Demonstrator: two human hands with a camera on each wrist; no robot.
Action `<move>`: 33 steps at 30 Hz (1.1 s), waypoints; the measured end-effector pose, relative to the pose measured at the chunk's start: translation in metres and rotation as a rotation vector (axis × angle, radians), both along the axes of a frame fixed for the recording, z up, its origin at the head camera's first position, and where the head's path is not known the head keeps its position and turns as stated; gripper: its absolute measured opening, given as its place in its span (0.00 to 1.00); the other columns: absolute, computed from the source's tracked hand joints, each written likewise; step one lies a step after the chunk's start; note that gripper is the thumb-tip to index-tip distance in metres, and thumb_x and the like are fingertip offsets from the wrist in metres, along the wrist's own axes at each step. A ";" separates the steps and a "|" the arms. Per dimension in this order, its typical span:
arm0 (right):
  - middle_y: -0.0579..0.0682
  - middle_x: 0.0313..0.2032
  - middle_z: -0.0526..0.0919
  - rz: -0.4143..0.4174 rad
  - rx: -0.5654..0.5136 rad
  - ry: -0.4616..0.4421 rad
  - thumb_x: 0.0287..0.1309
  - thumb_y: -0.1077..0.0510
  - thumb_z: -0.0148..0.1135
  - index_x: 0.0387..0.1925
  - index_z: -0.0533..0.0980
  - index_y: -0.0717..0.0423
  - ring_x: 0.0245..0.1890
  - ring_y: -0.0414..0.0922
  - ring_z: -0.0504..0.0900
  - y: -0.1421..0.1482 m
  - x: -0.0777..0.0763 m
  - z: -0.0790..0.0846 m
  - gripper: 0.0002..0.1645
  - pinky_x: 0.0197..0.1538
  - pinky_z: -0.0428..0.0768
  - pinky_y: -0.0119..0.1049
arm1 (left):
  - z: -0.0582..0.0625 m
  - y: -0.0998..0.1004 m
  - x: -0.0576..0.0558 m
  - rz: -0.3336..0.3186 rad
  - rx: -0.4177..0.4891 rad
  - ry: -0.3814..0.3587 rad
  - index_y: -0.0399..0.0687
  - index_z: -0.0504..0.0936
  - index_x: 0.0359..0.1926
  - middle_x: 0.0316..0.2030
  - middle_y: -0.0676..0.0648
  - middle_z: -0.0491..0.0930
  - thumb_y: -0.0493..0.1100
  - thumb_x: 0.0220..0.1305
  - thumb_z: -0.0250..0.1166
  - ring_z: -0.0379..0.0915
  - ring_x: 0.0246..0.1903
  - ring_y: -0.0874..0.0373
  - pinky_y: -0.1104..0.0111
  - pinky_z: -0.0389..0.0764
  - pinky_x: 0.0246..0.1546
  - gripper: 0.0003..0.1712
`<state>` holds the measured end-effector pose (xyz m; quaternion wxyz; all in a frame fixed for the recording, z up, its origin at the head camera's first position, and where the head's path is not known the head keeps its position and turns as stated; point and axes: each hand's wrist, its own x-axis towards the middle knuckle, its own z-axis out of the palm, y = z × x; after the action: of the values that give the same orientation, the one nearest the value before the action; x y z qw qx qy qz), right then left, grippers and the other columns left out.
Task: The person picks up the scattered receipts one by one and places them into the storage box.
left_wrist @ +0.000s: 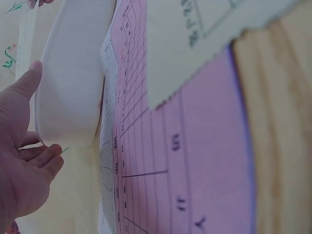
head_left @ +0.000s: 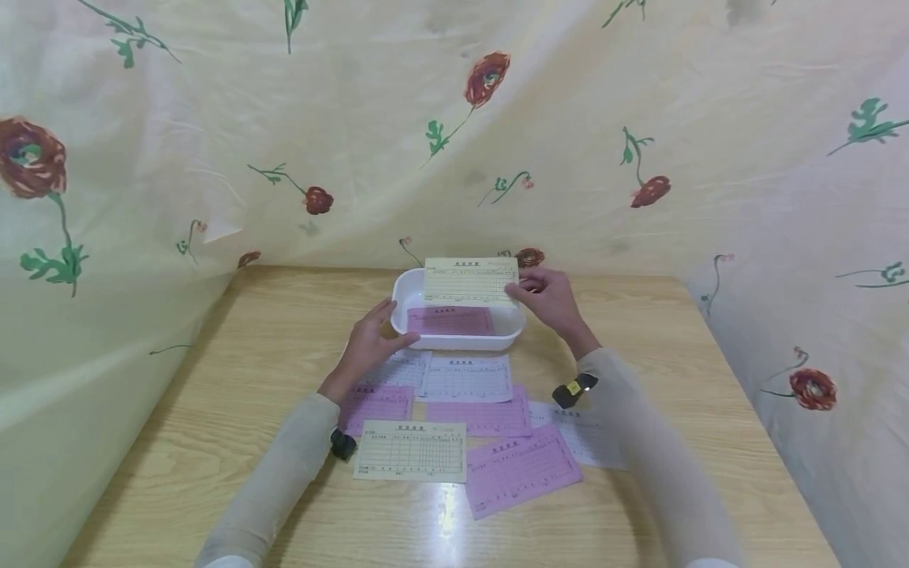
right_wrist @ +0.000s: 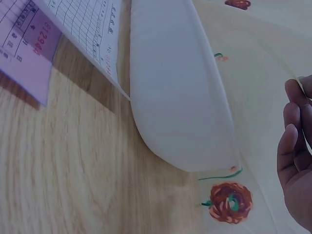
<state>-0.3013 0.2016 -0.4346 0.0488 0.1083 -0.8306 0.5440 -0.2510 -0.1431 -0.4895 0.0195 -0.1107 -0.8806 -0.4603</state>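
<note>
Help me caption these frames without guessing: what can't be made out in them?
Head view: fine print on the yellow sheet in the right hand, too small.
Head view: part of the inside of the white tray, behind that sheet.
Head view: part of the rightmost white sheet, under the right sleeve.
Right wrist view: part of the right hand, cut off by the right edge.

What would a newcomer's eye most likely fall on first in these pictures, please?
Most likely the yellow slip that the right hand holds up by its right edge, hiding part of the white tub's far rim. The left hand touches the tub's left end. Next, perhaps, the pink, white and yellow papers spread on the table nearer the person, and the red flowers on the cloth behind.
</note>
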 end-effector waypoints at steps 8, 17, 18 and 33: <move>0.63 0.39 0.89 0.030 0.105 -0.001 0.59 0.57 0.74 0.53 0.81 0.69 0.36 0.47 0.88 -0.016 -0.004 -0.006 0.25 0.35 0.83 0.29 | 0.000 0.001 -0.001 -0.003 -0.002 0.026 0.33 0.63 0.74 0.76 0.32 0.58 0.55 0.57 0.77 0.53 0.76 0.37 0.46 0.58 0.76 0.53; 0.57 0.37 0.90 0.081 0.226 -0.032 0.59 0.52 0.74 0.54 0.81 0.66 0.39 0.51 0.89 -0.032 -0.008 -0.010 0.27 0.40 0.85 0.38 | -0.001 0.001 -0.001 0.003 -0.003 0.020 0.35 0.64 0.74 0.76 0.32 0.58 0.55 0.57 0.77 0.53 0.76 0.37 0.46 0.57 0.76 0.53; 0.56 0.37 0.90 0.084 0.236 -0.032 0.59 0.52 0.74 0.54 0.82 0.65 0.39 0.51 0.89 -0.034 -0.009 -0.010 0.27 0.40 0.86 0.39 | -0.001 0.000 -0.001 0.001 -0.001 0.018 0.35 0.64 0.75 0.76 0.32 0.58 0.55 0.58 0.77 0.53 0.76 0.37 0.46 0.57 0.76 0.52; 0.56 0.36 0.91 0.129 0.304 0.011 0.60 0.52 0.74 0.51 0.84 0.64 0.37 0.50 0.90 -0.045 -0.013 -0.018 0.23 0.45 0.87 0.46 | 0.001 0.000 -0.001 -0.004 -0.013 0.002 0.35 0.64 0.75 0.76 0.33 0.57 0.56 0.59 0.76 0.52 0.76 0.37 0.46 0.57 0.76 0.52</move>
<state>-0.3146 0.1569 -0.4526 0.0013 0.1705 -0.8943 0.4136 -0.2520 -0.1427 -0.4887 0.0187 -0.1133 -0.8832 -0.4547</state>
